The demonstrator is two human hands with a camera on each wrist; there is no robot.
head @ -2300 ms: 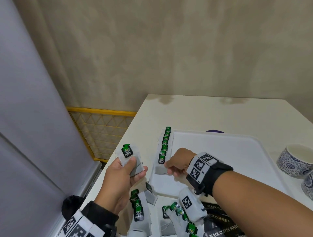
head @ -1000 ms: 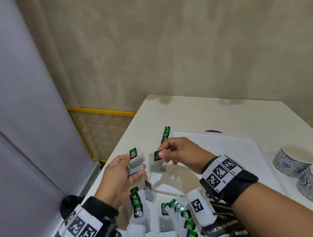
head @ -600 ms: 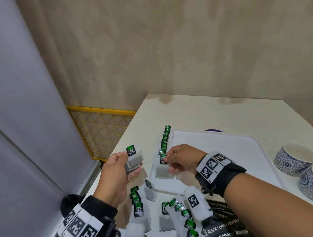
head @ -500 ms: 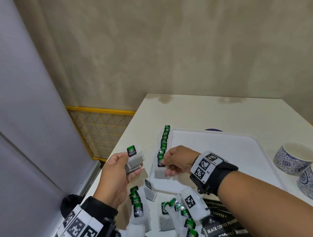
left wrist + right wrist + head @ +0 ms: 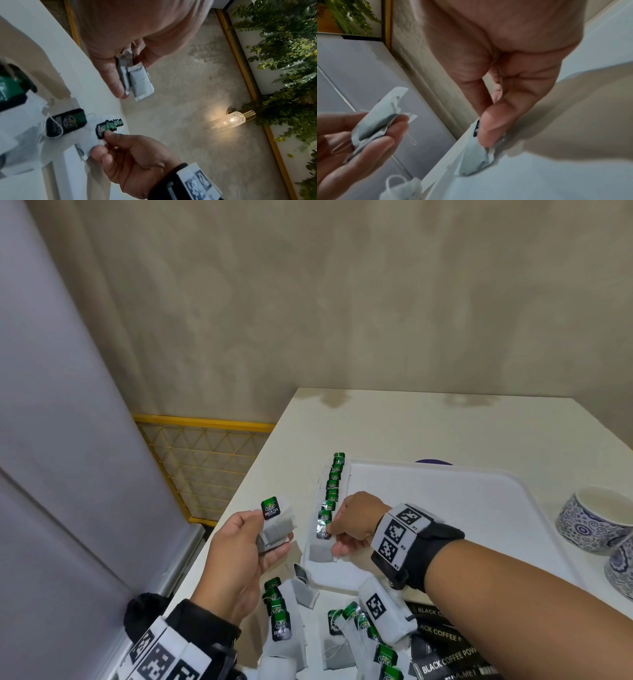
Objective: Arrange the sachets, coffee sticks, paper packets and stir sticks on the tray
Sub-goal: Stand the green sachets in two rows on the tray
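A row of tea-bag sachets [image 5: 334, 484] with green tags lies along the left edge of the white tray [image 5: 445, 508]. My right hand [image 5: 334, 537] pinches one more sachet [image 5: 321, 553] at the near end of that row, its lower end resting on the tray. The right wrist view shows my thumb [image 5: 494, 121] on that sachet [image 5: 474, 161]. To the left of the tray, my left hand [image 5: 270, 537] holds a few stacked sachets [image 5: 277, 525] upright above the table, also seen as grey sachets [image 5: 139, 79] in the left wrist view.
Loose tea-bag sachets [image 5: 284, 621] lie in a heap on the table in front of the tray. Black coffee sticks [image 5: 442, 645] lie at the lower right. Two patterned cups [image 5: 589, 518] stand right of the tray. The table edge runs close on the left.
My right hand went over to the left hand, took a sachet from it and brought it down onto the near end of the row. The left hand stayed almost still.
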